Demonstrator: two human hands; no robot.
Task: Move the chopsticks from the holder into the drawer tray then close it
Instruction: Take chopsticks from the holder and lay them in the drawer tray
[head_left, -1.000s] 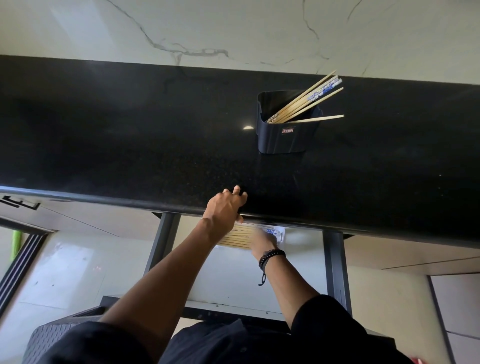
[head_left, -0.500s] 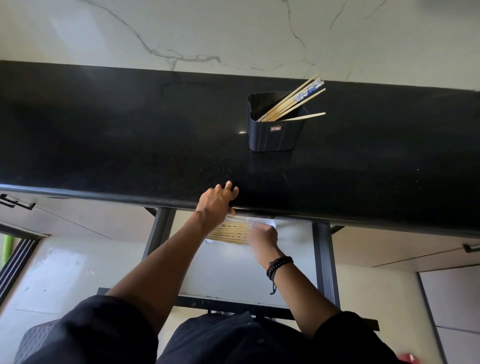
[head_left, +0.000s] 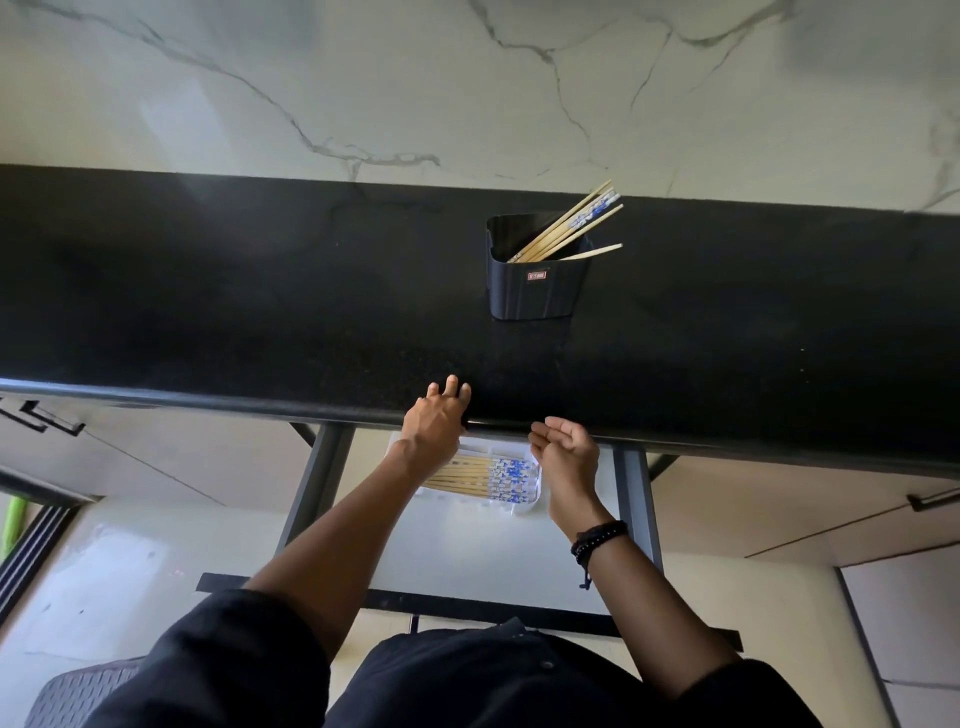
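Chopsticks (head_left: 483, 475) that our right hand (head_left: 563, 452) was settling half a second ago now lie free in the tray (head_left: 519, 508), just below that hand and to its left. That is the change: the right hand has lifted off them and now hangs above the tray's right end, fingers loosely curled, holding nothing. We read this as a batch delivered and let go.

Our left hand (head_left: 439, 415) has not moved. It stays braced on the counter (head_left: 208, 312) edge, fingers laid flat over the top, gripping nothing, and its wrist covers the left end of the tray.

For the task, this means we are partway through. Up and slightly right of the free hand, well beyond it on the counter, the holder (head_left: 535, 283) still has several remaining sticks (head_left: 569, 231) leaning out of its far right corner. The drawer (head_left: 493, 556) stands pulled out beneath both forearms. We judge the next reach goes forward from the right hand to the holder; closing the drawer has to wait until that is emptied.
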